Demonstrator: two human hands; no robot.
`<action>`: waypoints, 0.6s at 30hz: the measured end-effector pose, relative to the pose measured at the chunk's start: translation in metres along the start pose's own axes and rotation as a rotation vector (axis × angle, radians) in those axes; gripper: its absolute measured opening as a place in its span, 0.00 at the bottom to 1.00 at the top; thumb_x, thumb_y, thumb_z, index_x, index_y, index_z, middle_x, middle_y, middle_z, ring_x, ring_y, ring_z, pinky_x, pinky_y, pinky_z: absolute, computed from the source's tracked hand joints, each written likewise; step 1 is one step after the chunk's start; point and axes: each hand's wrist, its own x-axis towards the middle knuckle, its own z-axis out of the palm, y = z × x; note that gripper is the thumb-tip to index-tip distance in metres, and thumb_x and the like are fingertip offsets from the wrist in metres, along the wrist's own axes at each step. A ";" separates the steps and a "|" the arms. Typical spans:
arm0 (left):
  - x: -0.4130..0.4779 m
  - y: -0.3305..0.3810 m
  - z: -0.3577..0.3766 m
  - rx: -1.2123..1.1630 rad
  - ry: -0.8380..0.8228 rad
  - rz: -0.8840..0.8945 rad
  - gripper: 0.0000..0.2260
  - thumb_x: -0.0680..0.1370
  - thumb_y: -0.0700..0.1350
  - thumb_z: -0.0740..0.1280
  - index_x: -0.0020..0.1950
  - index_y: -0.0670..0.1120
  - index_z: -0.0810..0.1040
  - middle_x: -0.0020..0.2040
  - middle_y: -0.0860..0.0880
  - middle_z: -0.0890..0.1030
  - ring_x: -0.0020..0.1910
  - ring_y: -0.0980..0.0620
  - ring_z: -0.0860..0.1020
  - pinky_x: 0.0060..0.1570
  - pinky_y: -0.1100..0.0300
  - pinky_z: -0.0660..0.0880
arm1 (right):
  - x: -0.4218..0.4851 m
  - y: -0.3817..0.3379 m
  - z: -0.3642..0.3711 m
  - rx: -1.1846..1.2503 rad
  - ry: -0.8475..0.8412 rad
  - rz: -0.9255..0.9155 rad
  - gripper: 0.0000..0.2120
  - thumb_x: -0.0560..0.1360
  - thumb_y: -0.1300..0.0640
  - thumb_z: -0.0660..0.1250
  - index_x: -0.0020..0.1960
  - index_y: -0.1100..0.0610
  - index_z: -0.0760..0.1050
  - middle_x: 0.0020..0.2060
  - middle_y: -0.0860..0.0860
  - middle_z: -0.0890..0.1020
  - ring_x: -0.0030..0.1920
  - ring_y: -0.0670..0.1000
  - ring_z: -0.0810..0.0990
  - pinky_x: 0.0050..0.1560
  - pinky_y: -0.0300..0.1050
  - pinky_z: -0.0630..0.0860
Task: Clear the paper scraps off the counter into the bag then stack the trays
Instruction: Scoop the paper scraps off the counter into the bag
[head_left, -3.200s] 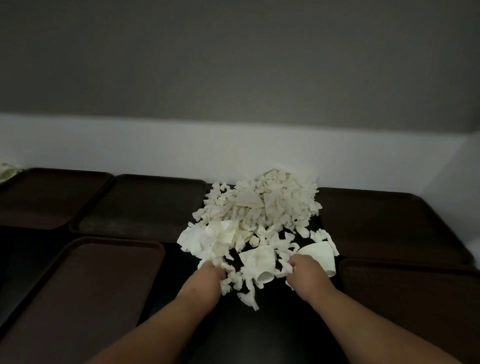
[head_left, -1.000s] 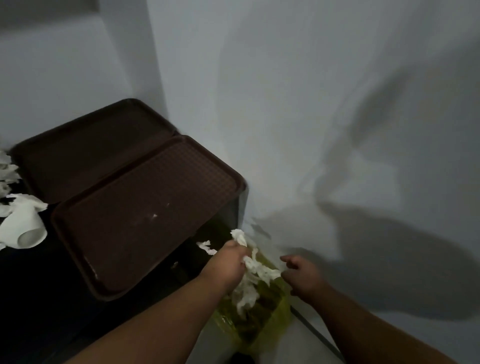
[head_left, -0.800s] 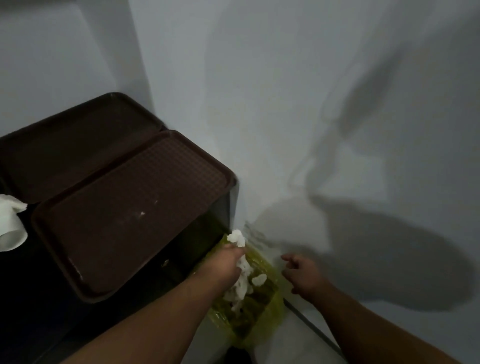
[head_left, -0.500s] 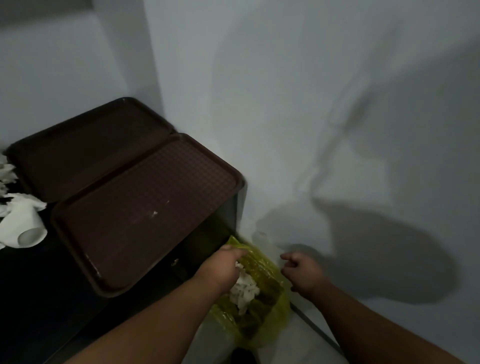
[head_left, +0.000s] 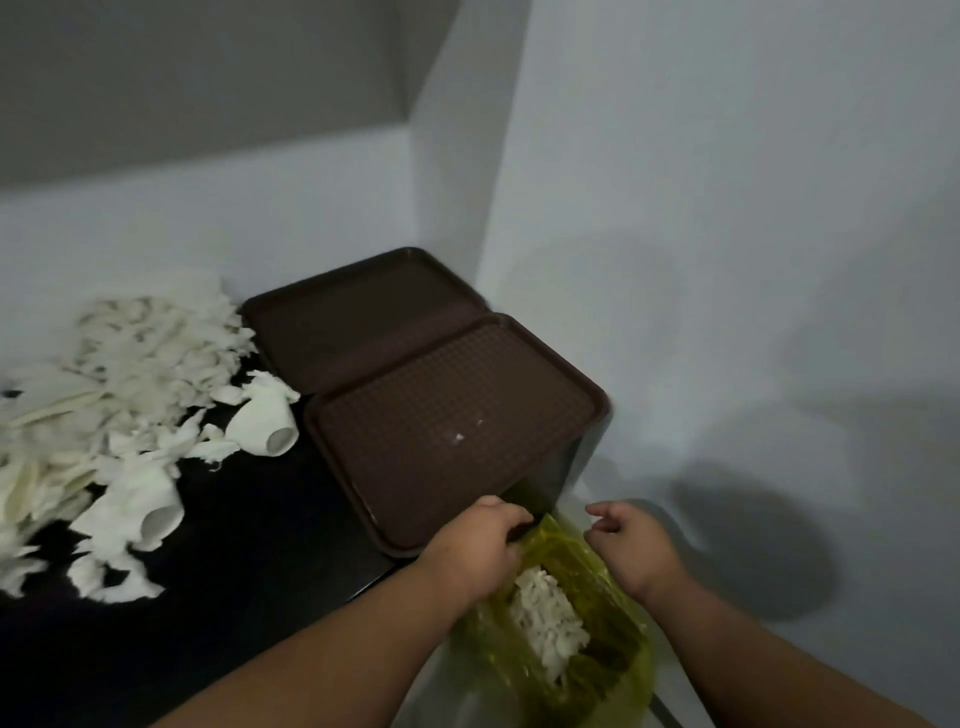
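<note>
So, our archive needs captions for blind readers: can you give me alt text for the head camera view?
A person's left hand and right hand are at the mouth of a yellow bag holding paper scraps, beside a dark counter. Two brown trays and a large scrap pile lie on it.

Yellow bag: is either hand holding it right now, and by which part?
The left hand seems to grip the yellow bag at its rim on the counter side. The right hand is curled by the opposite rim; whether it grips cannot be told.
</note>
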 end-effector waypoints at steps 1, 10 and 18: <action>-0.009 -0.007 -0.009 -0.009 0.016 0.001 0.19 0.80 0.47 0.65 0.71 0.57 0.73 0.65 0.55 0.71 0.62 0.53 0.76 0.67 0.56 0.72 | -0.004 -0.010 0.007 -0.010 0.003 -0.020 0.15 0.73 0.60 0.70 0.60 0.54 0.80 0.45 0.49 0.83 0.45 0.51 0.82 0.51 0.45 0.78; -0.106 -0.101 -0.094 -0.007 0.244 -0.132 0.17 0.80 0.49 0.66 0.69 0.59 0.74 0.63 0.57 0.72 0.59 0.57 0.76 0.63 0.55 0.75 | -0.045 -0.107 0.073 -0.013 0.024 -0.172 0.10 0.77 0.56 0.68 0.58 0.51 0.77 0.45 0.46 0.81 0.44 0.45 0.79 0.39 0.38 0.72; -0.213 -0.198 -0.136 0.004 0.380 -0.349 0.18 0.79 0.50 0.67 0.68 0.59 0.74 0.62 0.57 0.73 0.58 0.57 0.76 0.60 0.60 0.74 | -0.080 -0.175 0.160 -0.024 -0.120 -0.262 0.13 0.77 0.56 0.69 0.61 0.51 0.78 0.47 0.46 0.81 0.45 0.45 0.80 0.39 0.38 0.72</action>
